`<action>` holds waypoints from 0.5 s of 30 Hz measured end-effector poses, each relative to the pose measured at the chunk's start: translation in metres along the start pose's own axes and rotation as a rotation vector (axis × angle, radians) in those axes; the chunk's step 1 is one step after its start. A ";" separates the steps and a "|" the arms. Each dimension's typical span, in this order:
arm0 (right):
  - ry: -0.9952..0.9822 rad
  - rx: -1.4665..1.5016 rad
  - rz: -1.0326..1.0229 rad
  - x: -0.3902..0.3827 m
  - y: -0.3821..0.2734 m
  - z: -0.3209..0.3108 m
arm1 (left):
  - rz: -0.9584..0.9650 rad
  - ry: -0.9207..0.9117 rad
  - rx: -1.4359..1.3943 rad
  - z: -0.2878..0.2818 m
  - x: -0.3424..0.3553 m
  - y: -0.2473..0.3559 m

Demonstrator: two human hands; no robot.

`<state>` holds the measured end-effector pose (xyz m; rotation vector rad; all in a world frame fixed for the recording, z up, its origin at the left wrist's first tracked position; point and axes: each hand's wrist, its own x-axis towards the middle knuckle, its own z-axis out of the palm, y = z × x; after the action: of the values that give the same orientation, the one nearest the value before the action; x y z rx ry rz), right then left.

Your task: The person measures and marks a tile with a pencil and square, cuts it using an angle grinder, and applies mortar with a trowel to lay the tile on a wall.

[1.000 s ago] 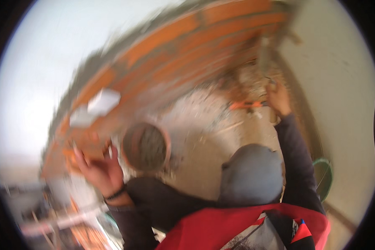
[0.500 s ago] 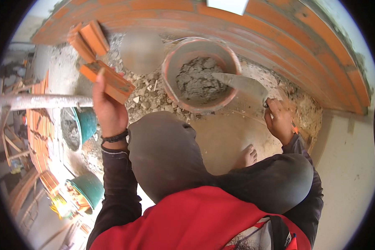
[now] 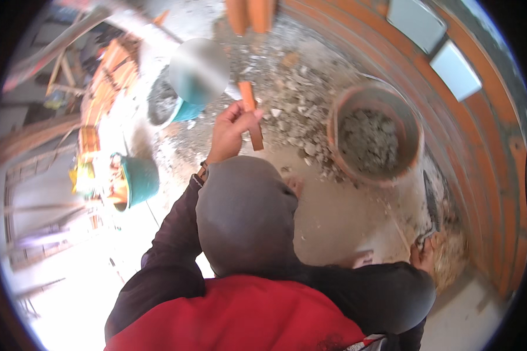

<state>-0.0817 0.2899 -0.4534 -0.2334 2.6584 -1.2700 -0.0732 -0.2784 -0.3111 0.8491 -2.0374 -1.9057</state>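
Observation:
My left hand (image 3: 229,133) grips a piece of orange brick (image 3: 250,100), its narrow edge toward me, above the rubble-strewn floor. At the lower right, my right hand (image 3: 425,255) is closed around a trowel (image 3: 431,205). The trowel's blade points away from me, close to the foot of the brick wall (image 3: 480,158). Between and beyond my hands stands a round bucket (image 3: 414,126) with grey mortar (image 3: 369,137) inside; neither hand touches it.
Broken mortar and rubble (image 3: 301,126) lie left of the bucket. Orange bricks (image 3: 249,14) stand at the far edge. Two green buckets, one nearer (image 3: 141,180) and one farther (image 3: 187,111), are at left. Two white boxes (image 3: 455,70) are fixed on the wall. Bright glare washes out the lower left.
The view has swung left, shifting the bucket rightward in the picture. My left hand has turned the brick edge-on. The trowel has left its place over the bucket and is now beside the wall.

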 end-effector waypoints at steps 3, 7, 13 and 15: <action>-0.399 0.544 0.477 0.033 -0.056 -0.008 | 0.024 0.019 0.076 -0.030 -0.023 0.006; -0.696 0.455 0.401 0.065 -0.048 -0.017 | 0.027 0.208 0.096 -0.068 -0.048 -0.007; -0.573 -0.163 0.240 0.060 -0.063 -0.085 | -0.058 0.566 -0.304 -0.108 -0.052 -0.046; -0.501 -0.095 0.367 0.063 -0.103 -0.103 | -0.111 0.662 -0.434 -0.116 -0.049 -0.062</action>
<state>-0.1605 0.2891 -0.3156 -0.0586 2.2014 -0.8384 0.0441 -0.3480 -0.3450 1.2658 -1.1651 -1.7011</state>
